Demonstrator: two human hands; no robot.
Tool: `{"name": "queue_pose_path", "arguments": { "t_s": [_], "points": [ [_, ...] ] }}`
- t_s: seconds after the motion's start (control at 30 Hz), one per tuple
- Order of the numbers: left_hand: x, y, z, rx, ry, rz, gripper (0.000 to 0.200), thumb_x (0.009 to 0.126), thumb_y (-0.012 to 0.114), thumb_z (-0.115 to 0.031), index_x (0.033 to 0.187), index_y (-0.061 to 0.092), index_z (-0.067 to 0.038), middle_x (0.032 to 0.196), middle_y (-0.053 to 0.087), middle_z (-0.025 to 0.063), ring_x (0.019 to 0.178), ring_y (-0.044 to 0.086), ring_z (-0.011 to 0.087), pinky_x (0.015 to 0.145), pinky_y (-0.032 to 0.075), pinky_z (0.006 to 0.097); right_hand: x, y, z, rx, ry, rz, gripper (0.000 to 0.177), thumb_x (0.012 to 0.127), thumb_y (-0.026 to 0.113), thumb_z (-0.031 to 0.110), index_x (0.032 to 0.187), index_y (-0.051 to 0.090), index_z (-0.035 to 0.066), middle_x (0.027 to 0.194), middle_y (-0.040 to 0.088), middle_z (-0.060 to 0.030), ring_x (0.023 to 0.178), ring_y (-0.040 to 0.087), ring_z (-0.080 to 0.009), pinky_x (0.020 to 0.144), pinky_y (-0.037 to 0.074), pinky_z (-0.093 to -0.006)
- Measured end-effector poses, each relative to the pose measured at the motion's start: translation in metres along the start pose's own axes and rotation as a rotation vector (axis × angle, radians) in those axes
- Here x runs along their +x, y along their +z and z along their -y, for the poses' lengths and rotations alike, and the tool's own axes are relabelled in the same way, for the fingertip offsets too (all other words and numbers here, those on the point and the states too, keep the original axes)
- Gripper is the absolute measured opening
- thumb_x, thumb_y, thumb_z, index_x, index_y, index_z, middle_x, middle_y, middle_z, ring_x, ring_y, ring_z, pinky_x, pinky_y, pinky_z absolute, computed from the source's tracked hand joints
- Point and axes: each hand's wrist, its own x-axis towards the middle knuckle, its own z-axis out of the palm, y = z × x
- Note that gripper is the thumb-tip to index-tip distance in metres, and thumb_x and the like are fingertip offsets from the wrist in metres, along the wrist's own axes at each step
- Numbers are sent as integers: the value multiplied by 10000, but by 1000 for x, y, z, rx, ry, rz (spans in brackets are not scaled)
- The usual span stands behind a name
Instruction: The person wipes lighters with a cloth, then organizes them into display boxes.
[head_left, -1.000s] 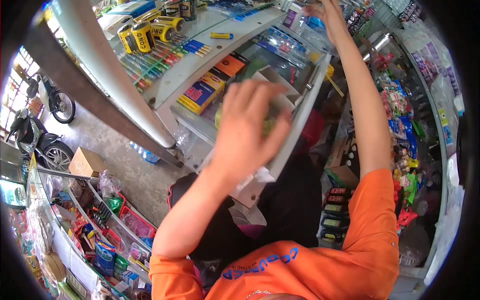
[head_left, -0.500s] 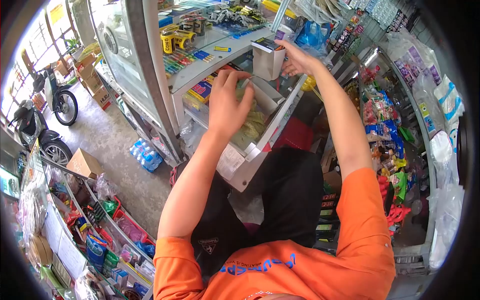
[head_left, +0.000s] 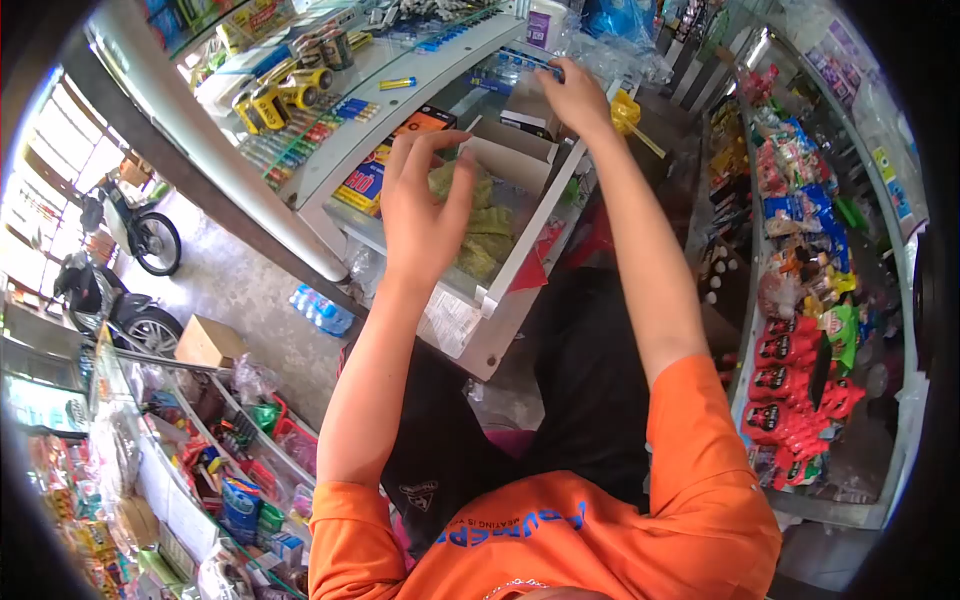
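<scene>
My left hand is above the near part of the pulled-out drawer, its fingers curved and apart with nothing between them. Under it lie a crumpled green bag and an open pale carton. At the drawer's far end is my right hand, its fingers bent next to a flat packet with blue parts. What those fingertips hold is hidden. A small grey-white box with a dark end sits in the drawer just below this hand. A yellow and blue box rests along the drawer's left side.
Batteries and lighters line the glass shelf above the drawer on the left. A glass case of bagged goods stands to the right. Bottled water and a carton sit on the floor, with motorbikes beyond.
The small grey-white box, held upright above the drawer in my right hand before, is now down inside it. My right hand has moved to the drawer's far end. The view has shifted.
</scene>
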Motion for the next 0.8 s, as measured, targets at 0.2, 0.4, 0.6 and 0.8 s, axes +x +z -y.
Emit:
{"name": "queue_pose_path", "arguments": {
  "t_s": [0.2,0.4,0.6,0.8],
  "points": [
    [-2,-14,-9,26,13,24,203,966,707,-120,1148,734,-33,1063,665,117,907,613,237,841,509,359,-24,-7,-1,-47,-186,-104,409,967,624,402,1250,754,137,1190,758,-186,1133,698,-411,967,538,-545],
    [-4,-23,-24,58,1,109,210,959,712,-110,1153,733,-30,1029,649,111,882,603,229,835,506,355,-5,3,-22,300,-39,-412,329,1004,590,322,1221,744,128,1146,770,-161,1084,718,-352,972,509,-507],
    [3,-26,-30,23,36,255,201,942,721,-104,1128,722,-30,1010,658,116,843,611,243,804,515,358,36,25,-73,1171,151,-725,266,1007,566,79,1247,681,63,1046,745,-54,968,702,-159,766,554,-321],
    [17,-17,-17,-60,43,425,211,964,710,-108,1150,716,-8,1031,685,110,882,655,221,829,524,348,-8,-22,-3,-266,89,-91,422,1016,572,456,1193,746,115,1141,783,-180,1138,726,-351,1010,468,-575]
  ]
}}
